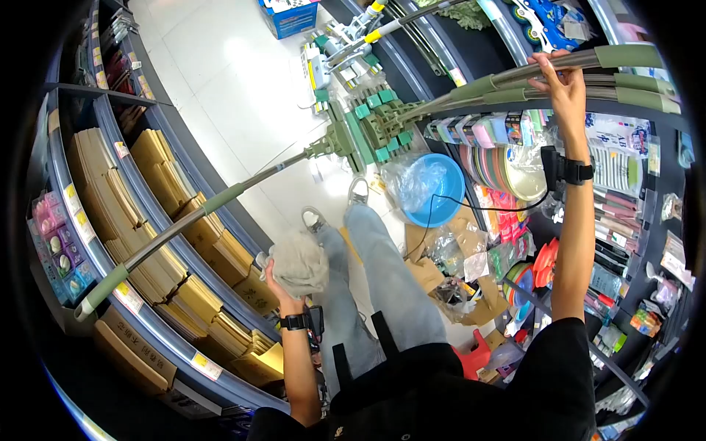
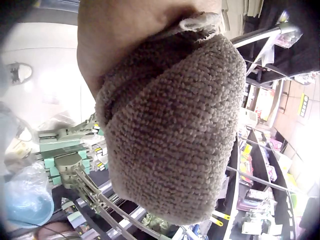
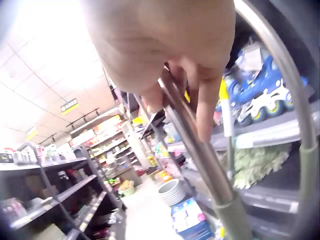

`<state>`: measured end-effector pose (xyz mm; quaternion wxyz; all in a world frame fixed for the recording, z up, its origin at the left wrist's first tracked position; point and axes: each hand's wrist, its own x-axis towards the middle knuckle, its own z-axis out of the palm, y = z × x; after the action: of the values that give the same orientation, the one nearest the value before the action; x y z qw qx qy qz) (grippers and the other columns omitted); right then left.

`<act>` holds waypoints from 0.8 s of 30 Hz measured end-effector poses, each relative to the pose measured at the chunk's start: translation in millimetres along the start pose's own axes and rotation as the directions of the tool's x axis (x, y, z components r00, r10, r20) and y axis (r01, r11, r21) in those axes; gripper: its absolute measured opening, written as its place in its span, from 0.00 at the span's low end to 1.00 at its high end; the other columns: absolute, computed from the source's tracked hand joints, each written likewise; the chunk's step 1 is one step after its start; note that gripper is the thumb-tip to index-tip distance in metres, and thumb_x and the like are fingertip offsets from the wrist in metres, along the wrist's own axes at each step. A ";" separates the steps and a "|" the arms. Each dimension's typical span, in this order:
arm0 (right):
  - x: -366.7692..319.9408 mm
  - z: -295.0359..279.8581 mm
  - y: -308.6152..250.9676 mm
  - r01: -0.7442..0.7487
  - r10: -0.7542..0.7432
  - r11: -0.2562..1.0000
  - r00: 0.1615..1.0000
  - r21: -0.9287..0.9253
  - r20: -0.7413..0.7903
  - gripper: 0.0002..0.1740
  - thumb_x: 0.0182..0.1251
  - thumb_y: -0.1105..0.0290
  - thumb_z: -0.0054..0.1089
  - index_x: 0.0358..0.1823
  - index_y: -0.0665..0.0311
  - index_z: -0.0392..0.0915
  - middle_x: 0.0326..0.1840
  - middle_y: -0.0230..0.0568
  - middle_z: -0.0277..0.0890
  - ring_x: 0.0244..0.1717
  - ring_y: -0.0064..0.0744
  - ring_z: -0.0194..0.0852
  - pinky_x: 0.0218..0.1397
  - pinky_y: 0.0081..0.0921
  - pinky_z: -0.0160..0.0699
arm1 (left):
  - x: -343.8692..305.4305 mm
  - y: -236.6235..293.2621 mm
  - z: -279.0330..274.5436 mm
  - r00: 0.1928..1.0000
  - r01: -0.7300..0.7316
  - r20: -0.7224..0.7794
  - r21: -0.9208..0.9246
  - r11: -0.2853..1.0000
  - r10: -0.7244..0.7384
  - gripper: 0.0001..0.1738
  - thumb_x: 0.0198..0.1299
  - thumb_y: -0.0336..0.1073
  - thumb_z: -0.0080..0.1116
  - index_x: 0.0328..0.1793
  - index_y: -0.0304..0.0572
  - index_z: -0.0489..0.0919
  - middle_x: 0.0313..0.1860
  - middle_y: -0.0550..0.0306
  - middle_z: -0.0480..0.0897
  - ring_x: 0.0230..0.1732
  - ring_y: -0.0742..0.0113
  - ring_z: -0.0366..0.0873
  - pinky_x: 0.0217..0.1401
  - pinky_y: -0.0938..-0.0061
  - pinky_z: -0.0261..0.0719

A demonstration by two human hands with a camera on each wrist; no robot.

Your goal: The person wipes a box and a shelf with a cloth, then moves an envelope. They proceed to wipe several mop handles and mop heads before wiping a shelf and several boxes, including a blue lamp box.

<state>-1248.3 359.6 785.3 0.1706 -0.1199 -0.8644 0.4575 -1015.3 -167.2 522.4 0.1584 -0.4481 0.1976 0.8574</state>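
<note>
My left hand [image 1: 282, 294] holds a bunched grey cloth [image 1: 298, 264] above my left leg. The left wrist view shows this cloth's coarse, nubby weave [image 2: 175, 130], with the fingers mostly hidden behind it. At upper right, my right hand [image 1: 565, 92] grips a metal mop pole [image 3: 192, 145] with green grip sleeves. Its fingers bend around the bare metal part in the right wrist view. More poles lie alongside, running down to a cluster of green mop heads [image 1: 379, 121] on the floor. Another mop, with a long handle [image 1: 176, 226], leans across the left shelf.
Flattened cardboard boxes [image 1: 118, 206] fill the left shelf. Beside my feet stands a blue basin [image 1: 447, 192] with clear plastic in it. An open carton [image 1: 482, 312] and a red stool [image 1: 476, 356] crowd the right side. Blue roller skates [image 3: 265, 85] sit on a shelf.
</note>
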 end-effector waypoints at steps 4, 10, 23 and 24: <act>-2.7 4.5 11.5 0.031 -0.032 0.999 0.998 -0.017 -0.063 0.14 0.72 0.68 0.63 0.51 0.63 0.69 0.48 0.43 0.82 0.51 0.30 0.83 0.45 0.31 0.90 | 0.7 0.7 11.2 0.993 0.029 -0.114 0.054 0.998 -0.023 0.30 0.65 0.52 0.50 0.67 0.41 0.74 0.69 0.50 0.75 0.69 0.48 0.72 0.74 0.55 0.68; -4.0 -75.7 71.3 -0.089 0.031 0.933 0.985 -0.349 -0.170 0.20 0.68 0.57 0.69 0.44 0.65 0.73 0.34 0.35 0.82 0.31 0.22 0.79 0.34 0.24 0.83 | 27.9 -12.0 -26.0 0.977 -0.208 0.026 0.285 0.936 0.210 0.28 0.67 0.50 0.45 0.65 0.41 0.73 0.65 0.49 0.77 0.66 0.51 0.74 0.71 0.56 0.71; -9.9 -57.7 29.7 -0.456 0.224 0.532 0.888 -0.714 -0.401 0.36 0.69 0.34 0.51 0.35 0.65 0.84 0.25 0.37 0.86 0.36 0.44 0.88 0.45 0.39 0.81 | 29.6 -1.9 -15.4 0.983 0.009 -0.181 0.095 0.995 0.008 0.35 0.66 0.56 0.49 0.72 0.43 0.69 0.71 0.52 0.72 0.71 0.48 0.68 0.73 0.53 0.67; -13.0 -55.4 33.1 -0.456 0.226 0.534 0.889 -0.712 -0.399 0.36 0.69 0.34 0.51 0.35 0.65 0.84 0.25 0.37 0.86 0.36 0.44 0.88 0.45 0.39 0.81 | 31.4 -0.2 -17.4 0.974 -0.020 -0.223 0.117 0.993 0.046 0.35 0.66 0.56 0.49 0.73 0.43 0.69 0.71 0.52 0.72 0.71 0.48 0.69 0.73 0.53 0.67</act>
<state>-1212.3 414.6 784.3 0.1174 -0.4088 -0.9044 0.0331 -1020.1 -172.5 487.2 0.1461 -0.5295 0.2702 0.7907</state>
